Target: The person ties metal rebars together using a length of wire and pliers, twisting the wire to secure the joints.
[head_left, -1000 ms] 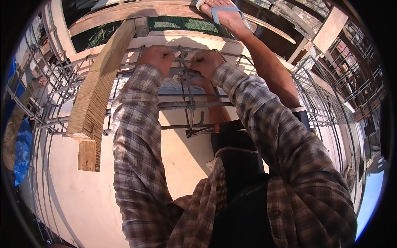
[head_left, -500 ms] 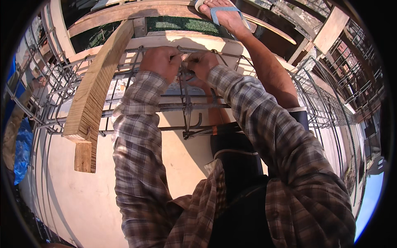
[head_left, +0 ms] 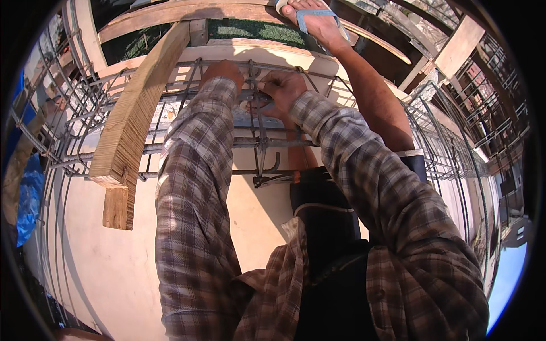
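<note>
A cage of ribbed steel rebar (head_left: 260, 139), with stirrups crossing its long bars, runs left to right in front of me. At its far upper bar my left hand (head_left: 225, 73) reaches over, fingers turned down and hidden behind the wrist and sleeve. My right hand (head_left: 284, 88) is just right of an upright stirrup, thumb and fingers pinched together beside the bar crossing. Anything in that pinch is too small to make out. A gap with the stirrup in it separates the two hands.
A thick wooden beam (head_left: 128, 119) lies across the cage to the left. Pale plywood (head_left: 256, 204) is below. My sandalled foot (head_left: 321, 25) rests ahead at the right, near timber planks (head_left: 239, 12). Blue plastic sheeting (head_left: 29, 199) hangs far left; more rebar stands at right.
My hands, close together at the stirrup before, have moved apart. The left has gone left and tipped down past the upper bar; the right has shifted slightly right, still pinched.
</note>
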The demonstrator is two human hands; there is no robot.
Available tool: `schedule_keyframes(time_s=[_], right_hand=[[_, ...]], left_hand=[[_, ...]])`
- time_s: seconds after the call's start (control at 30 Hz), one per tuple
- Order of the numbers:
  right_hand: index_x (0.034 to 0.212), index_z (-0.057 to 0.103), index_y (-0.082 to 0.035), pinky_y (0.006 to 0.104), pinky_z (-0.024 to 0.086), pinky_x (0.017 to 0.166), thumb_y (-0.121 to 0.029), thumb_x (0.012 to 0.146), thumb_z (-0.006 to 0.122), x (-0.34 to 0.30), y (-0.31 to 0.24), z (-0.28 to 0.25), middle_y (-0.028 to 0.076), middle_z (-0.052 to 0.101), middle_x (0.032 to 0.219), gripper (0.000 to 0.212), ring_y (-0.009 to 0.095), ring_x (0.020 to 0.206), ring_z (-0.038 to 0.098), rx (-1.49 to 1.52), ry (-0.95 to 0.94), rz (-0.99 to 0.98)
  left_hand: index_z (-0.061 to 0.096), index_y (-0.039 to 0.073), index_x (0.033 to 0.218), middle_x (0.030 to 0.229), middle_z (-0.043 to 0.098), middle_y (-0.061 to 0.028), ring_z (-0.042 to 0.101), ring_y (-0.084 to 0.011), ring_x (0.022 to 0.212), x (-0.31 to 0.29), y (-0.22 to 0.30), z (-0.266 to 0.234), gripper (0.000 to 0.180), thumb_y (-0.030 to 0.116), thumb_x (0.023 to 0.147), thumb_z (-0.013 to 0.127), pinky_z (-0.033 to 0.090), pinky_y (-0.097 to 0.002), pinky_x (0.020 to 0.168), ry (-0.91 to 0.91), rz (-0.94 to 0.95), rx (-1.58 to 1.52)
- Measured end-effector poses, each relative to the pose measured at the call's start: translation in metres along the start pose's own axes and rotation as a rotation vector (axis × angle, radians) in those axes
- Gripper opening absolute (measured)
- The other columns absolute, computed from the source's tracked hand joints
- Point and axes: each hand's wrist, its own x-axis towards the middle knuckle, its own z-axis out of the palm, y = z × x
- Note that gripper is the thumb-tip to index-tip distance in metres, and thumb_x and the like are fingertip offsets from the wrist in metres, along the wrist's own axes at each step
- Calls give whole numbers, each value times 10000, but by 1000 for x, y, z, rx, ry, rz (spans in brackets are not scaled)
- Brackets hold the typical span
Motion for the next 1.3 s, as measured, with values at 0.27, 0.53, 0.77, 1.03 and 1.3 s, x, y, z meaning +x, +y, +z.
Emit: schedule_keyframes(time_s=[0.27,0.53,0.77,1.03,1.3], right_hand=[[911,690,3,278,514,659,-128,841,696,1,2,0,93,683,792,148,109,704,608,78,-20,5],[926,706,-40,370,515,716,-232,848,661,8,2,1,172,688,809,212,286,771,676,15,128,34],[918,707,-34,337,520,645,-204,846,677,8,-10,7,132,697,764,187,213,672,665,163,143,-28],[874,698,-20,310,518,623,-192,840,691,26,-22,-11,75,697,730,176,154,647,653,61,3,119],[886,657,-16,279,531,644,-185,872,676,20,-41,-9,63,676,769,171,128,682,641,13,-27,128]], left_hand=[[735,120,1000,1016,701,-131,660,-269,963,11,-2,7,307,359,820,669,502,-368,866,-138,4,-9],[696,33,999,901,689,-141,647,-238,858,-35,-8,-17,310,315,877,661,496,-365,795,-88,387,-611],[694,22,964,836,684,-135,649,-213,793,-56,-5,-17,289,295,869,669,497,-330,749,23,304,-467],[702,12,925,795,687,-136,640,-185,733,-67,-10,-21,290,292,851,677,499,-337,703,11,371,-468],[696,11,913,761,666,-118,619,-171,706,-52,1,-25,295,297,842,699,490,-323,687,32,328,-521]])
